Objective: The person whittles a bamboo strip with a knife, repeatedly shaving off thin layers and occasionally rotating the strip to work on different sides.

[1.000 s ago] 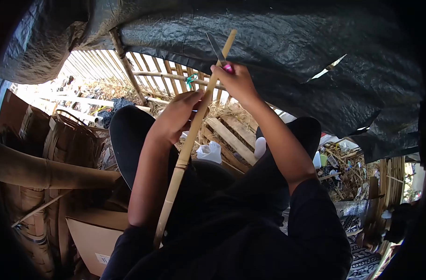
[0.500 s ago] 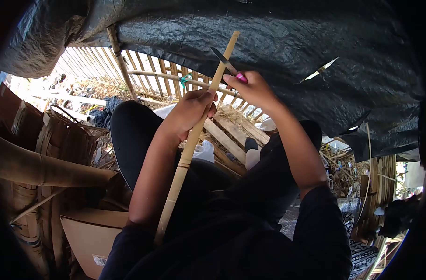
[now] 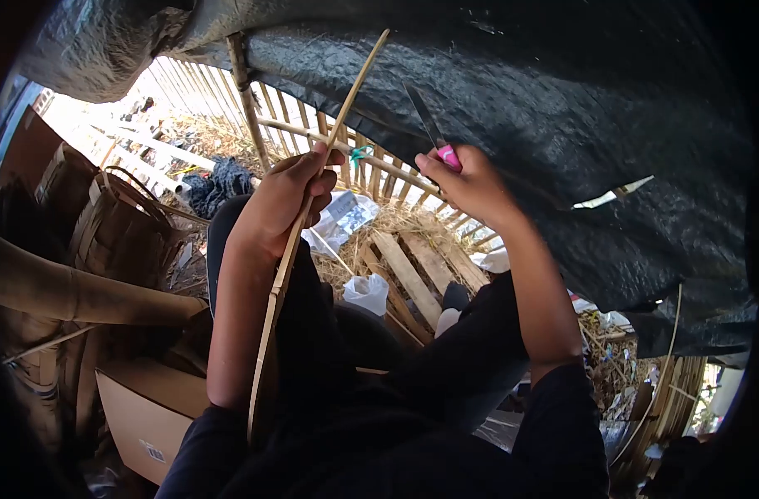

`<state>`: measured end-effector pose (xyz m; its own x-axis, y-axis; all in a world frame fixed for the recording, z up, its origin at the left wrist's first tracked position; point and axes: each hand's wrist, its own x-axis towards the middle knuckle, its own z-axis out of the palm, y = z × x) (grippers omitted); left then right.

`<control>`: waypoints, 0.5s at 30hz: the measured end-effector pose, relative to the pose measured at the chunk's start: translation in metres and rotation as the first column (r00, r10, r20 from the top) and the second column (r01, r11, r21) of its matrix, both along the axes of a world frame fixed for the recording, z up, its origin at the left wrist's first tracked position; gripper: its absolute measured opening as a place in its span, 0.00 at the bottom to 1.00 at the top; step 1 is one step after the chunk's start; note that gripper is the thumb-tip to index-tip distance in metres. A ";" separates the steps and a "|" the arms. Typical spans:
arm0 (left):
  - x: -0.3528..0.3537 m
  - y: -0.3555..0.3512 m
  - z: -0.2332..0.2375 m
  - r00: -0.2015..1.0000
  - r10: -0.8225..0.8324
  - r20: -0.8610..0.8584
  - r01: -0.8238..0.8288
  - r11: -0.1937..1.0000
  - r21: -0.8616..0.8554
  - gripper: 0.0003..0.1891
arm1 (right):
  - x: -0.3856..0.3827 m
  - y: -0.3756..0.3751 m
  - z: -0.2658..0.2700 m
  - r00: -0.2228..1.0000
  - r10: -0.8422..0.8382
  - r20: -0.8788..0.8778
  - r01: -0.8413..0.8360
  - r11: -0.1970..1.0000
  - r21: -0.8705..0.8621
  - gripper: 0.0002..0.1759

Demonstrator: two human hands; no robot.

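A long bamboo strip, seen nearly edge-on, runs from near my left forearm up to the dark sheet. My left hand is closed around its upper half. Over to the right, my right hand grips a knife by its pink handle, the blade pointing up and slightly left. The blade is apart from the strip, with a gap between them. Both hands are above my lap.
A black plastic sheet hangs ahead and to the right. Behind it stands a bamboo slat fence. Wooden boards and a white plastic bag lie below. At left are a thick bamboo pole and a cardboard box.
The strip has turned from its broad face to its edge and shifted left with my left hand. The knife has moved right, away from the strip. The camera view has shifted slightly.
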<state>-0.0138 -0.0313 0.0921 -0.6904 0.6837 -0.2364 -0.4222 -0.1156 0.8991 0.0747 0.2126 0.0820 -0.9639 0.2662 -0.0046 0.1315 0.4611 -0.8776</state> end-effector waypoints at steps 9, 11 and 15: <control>-0.010 0.019 -0.015 0.930 -0.055 -0.364 -0.065 0.948 -0.311 0.22 | -0.052 0.027 -0.013 0.985 0.164 -0.056 -0.150 0.968 0.203 0.22; -0.015 0.026 -0.018 0.928 -0.069 -0.367 -0.067 0.936 -0.344 0.22 | -0.063 0.033 -0.011 0.976 0.215 0.023 -0.213 0.936 0.281 0.22; -0.019 0.032 -0.029 0.959 -0.045 -0.280 -0.061 0.933 -0.356 0.20 | -0.088 0.051 -0.023 0.934 0.326 0.150 -0.358 0.846 0.394 0.20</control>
<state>-0.0328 0.0008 0.0629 -0.7690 0.5838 -0.2604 -0.1484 0.2331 0.9611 -0.0138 0.2637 0.0590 -0.9953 -0.0866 -0.0436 -0.0438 0.8030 -0.5943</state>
